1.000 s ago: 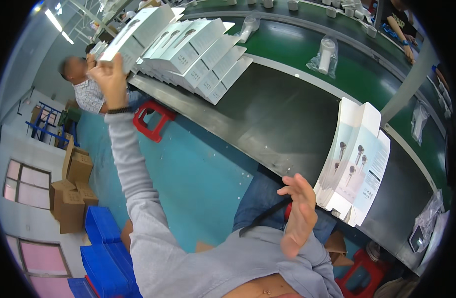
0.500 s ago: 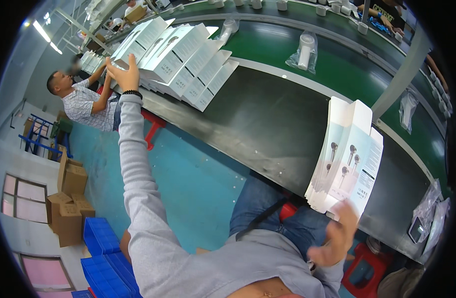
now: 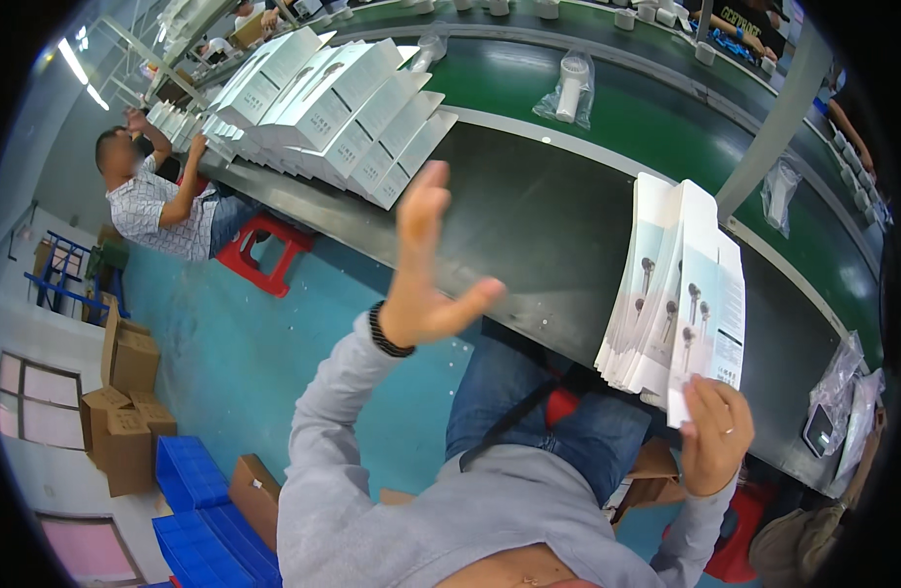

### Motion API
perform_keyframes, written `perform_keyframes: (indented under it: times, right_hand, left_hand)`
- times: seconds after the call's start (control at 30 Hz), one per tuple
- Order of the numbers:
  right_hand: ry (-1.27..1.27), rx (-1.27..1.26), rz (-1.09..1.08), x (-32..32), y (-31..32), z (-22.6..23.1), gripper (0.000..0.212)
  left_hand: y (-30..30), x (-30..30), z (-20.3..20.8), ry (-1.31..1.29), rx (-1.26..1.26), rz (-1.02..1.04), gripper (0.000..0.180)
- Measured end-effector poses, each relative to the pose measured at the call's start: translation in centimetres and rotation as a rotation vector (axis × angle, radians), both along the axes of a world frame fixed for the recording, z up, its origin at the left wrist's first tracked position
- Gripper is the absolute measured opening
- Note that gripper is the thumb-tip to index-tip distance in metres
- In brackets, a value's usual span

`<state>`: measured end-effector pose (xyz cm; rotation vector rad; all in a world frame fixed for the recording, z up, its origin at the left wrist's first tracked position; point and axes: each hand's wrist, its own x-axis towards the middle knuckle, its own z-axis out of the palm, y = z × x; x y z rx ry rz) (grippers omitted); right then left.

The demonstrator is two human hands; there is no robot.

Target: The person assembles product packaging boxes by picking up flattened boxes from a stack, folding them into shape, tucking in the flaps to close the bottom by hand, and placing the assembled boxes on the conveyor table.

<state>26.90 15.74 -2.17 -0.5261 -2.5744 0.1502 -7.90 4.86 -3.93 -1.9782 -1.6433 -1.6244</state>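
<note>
My left hand (image 3: pixel 426 279) hangs in the air over the front edge of the dark worktable (image 3: pixel 524 211), thumb and fingers spread, holding nothing. At the right lies a fanned pile of flat, unfolded cartons (image 3: pixel 639 284), white and pale blue with pictures of a handheld device. My right hand (image 3: pixel 717 431) pinches the near end of the top flat carton (image 3: pixel 700 328), which still lies against the pile. Further left on the table stand several rows of folded white cartons (image 3: pixel 318 113), stacked leaning on one another.
Beyond the table runs a green conveyor belt (image 3: pixel 514 93) carrying a bagged white device (image 3: pixel 571 88). A metal post (image 3: pixel 772 122) rises behind the flat cartons. Plastic bags and a phone (image 3: pixel 818 431) lie at the right. A co-worker (image 3: pixel 161 201) sits far left near a red stool (image 3: pixel 266 257).
My left hand has come back from the folded cartons toward the middle, empty. My right hand has moved from near my body onto the top flat carton's near end and closed there.
</note>
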Motion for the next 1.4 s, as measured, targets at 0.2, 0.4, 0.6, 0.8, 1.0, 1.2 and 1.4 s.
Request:
perform_keyframes:
  times: [0.2,0.4,0.6,0.8,1.0,1.2,1.4]
  right_hand:
    - [0.674,-0.085,0.022,-0.9,-2.8,2.5,0.045]
    - [0.944,-0.804,0.308,-5.9,-4.9,1.4,0.030]
    - [0.535,-0.336,0.144,-6.1,-2.9,-0.2,0.011]
    - [0.686,-0.644,0.344,-6.3,-2.1,-3.2,0.031]
    - [0.887,-0.969,0.042,-10.8,-8.7,-8.5,0.040]
    - [0.752,-1.452,0.295,-10.3,-6.9,-7.7,0.035]
    - [0.721,-1.137,0.220,-12.8,-7.1,-8.7,0.056]
  left_hand:
    - [1.6,9.2,0.5,0.410,0.297,-0.046,0.069]
    - [0.4,10.3,0.9,0.528,0.090,-0.069,0.048]
    - [-2.8,8.7,1.5,0.484,-0.281,-0.128,0.051]
    - [-4.1,7.4,-0.6,0.071,-0.030,-0.088,0.068]
    - [-3.5,11.0,-1.4,-0.495,-0.229,0.042,0.076]
    - [-5.5,8.6,-2.4,-0.966,-0.573,-0.176,0.092]
    - [-5.2,10.3,-6.3,-1.375,-0.295,-0.614,0.098]
